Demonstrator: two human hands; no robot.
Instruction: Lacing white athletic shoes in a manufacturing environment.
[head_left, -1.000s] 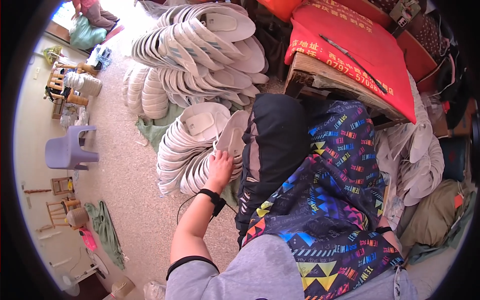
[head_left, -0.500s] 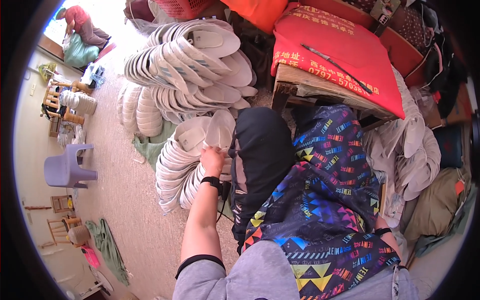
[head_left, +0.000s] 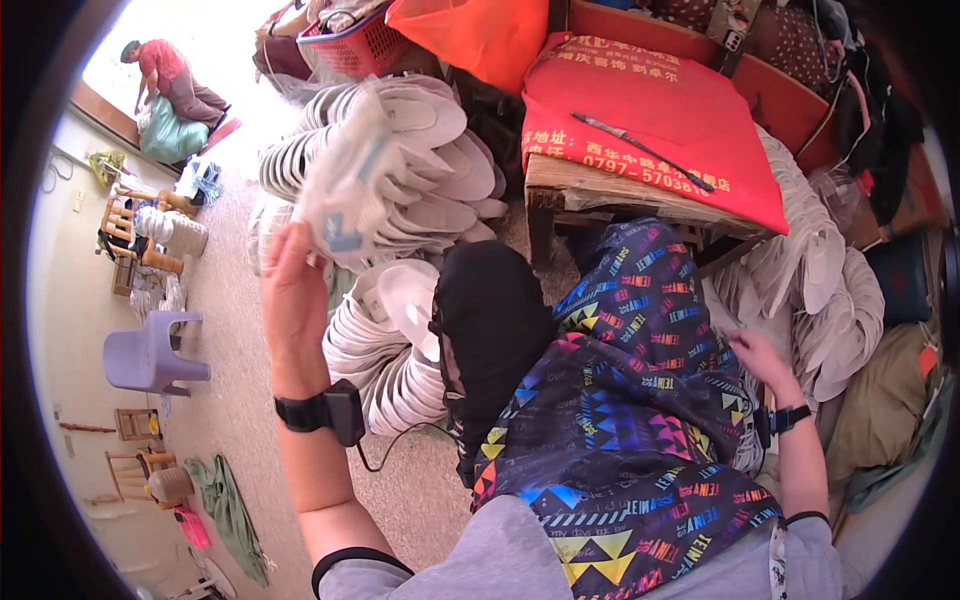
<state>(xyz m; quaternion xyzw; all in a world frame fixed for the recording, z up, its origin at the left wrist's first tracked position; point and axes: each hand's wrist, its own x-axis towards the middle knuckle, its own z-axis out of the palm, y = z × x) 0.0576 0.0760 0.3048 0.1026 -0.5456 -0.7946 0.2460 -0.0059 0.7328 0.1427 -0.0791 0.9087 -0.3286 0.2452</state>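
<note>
My left hand (head_left: 297, 285) is raised on the left, its fingers closed on the edge of a white shoe upper (head_left: 350, 190) with blue-green patches, slightly blurred. Behind it rises a tall heap of nested white shoe uppers (head_left: 425, 115). Below the hand, a curved row of more nested uppers (head_left: 375, 375) rests on the floor beside my dark-clad leg, a pale sole-shaped piece (head_left: 408, 300) on top. At the right of my lap, my right hand (head_left: 760, 358) has bent fingers against white material; what they hold is hidden.
A low wooden table (head_left: 560, 185) ahead bears a red cloth (head_left: 650, 110) and a thin dark tool (head_left: 640, 150). More white uppers (head_left: 835, 320) lie stacked on the right. A purple chair (head_left: 150, 352) stands left. Another person (head_left: 170, 75) bends over a green sack (head_left: 172, 130).
My left hand has left the row by my leg and risen leftward with a white upper. My right hand, formerly hidden behind the patterned apron, now shows at the right.
</note>
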